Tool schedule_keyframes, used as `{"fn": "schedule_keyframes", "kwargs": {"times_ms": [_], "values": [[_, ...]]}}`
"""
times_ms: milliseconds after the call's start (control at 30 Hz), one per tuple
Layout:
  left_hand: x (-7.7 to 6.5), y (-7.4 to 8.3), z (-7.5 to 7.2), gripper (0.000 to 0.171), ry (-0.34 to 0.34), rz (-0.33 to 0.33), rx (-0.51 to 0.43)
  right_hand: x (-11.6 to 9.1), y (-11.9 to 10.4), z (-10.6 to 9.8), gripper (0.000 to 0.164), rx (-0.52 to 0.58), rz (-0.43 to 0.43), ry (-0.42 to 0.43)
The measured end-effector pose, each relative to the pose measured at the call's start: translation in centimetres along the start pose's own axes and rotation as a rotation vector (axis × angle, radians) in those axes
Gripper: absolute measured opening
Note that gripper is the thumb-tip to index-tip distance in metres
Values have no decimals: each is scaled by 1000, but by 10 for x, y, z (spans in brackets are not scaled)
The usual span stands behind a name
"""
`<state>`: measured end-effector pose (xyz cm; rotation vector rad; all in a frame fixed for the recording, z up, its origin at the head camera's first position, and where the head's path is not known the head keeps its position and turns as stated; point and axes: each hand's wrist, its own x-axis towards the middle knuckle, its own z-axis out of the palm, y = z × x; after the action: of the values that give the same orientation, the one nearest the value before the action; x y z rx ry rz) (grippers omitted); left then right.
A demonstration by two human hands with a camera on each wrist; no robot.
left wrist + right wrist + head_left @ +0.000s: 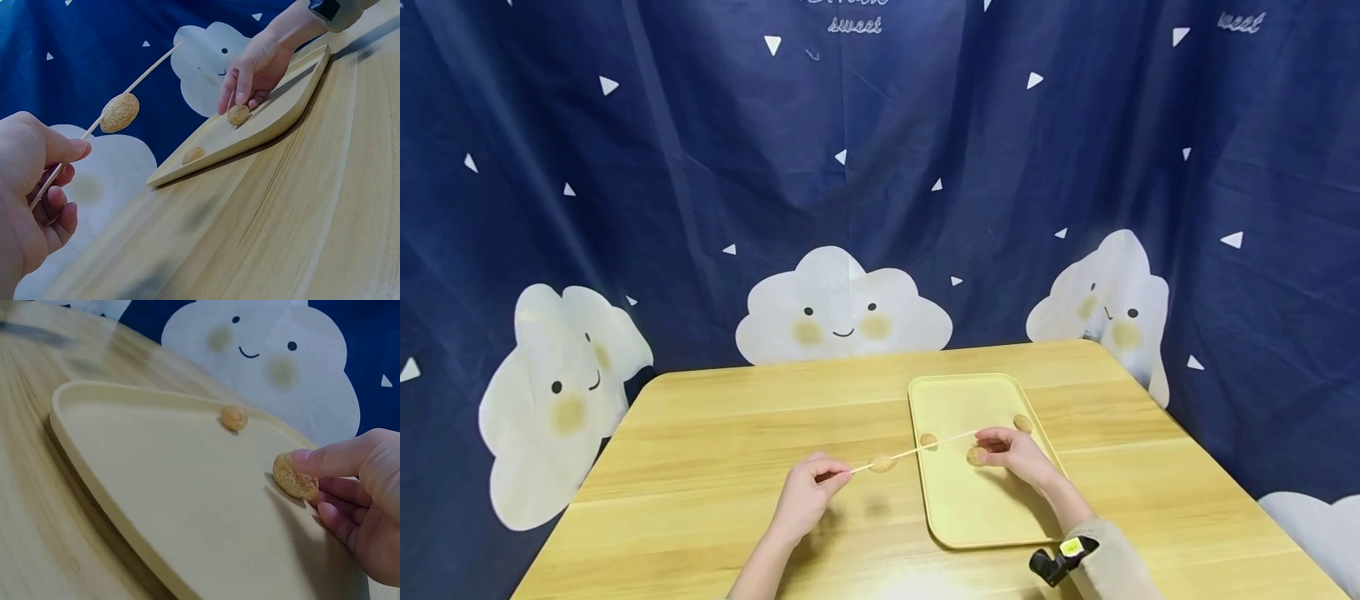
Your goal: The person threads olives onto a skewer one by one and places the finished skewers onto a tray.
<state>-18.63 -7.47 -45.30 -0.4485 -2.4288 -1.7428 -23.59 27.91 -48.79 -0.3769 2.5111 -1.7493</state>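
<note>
My left hand grips a thin wooden skewer near its lower end, thumb against the curled fingers. A wrinkled light-brown ball is threaded partway along the skewer, whose pointed end sticks out beyond it. Over the yellow tray, my right hand pinches another wrinkled brown ball between thumb and fingers, just above the tray floor. Two more such balls lie on the tray, a left ball by its left rim and a right ball by its right rim.
The tray stands on a light wooden table, right of the middle. A dark blue curtain with white clouds hangs behind the table. A black strap device sits on the right wrist over a beige sleeve.
</note>
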Motion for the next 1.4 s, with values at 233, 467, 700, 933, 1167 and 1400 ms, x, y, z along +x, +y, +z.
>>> {"fn": "schedule_keyframes", "kwargs": {"times_ms": [233,467,700,933,1167,1400], "values": [[0,-1,2,6,13,-57,-20,-1,1,2,39,-79,-42,-17],[1,-1,2,7,27,-82,-34,-2,-2,4,33,-125,-49,20],[0,-2,-1,6,23,-80,0,-12,-12,6,38,-123,-69,40],[-3,-1,-4,6,51,-79,-33,-20,-31,13,32,-60,-179,25],[-4,-1,-6,6,68,-130,-33,-26,-43,23,33,91,-186,-18],[-5,-2,-11,6,71,-137,-30,-29,-55,26,34,165,-225,-19]]}}
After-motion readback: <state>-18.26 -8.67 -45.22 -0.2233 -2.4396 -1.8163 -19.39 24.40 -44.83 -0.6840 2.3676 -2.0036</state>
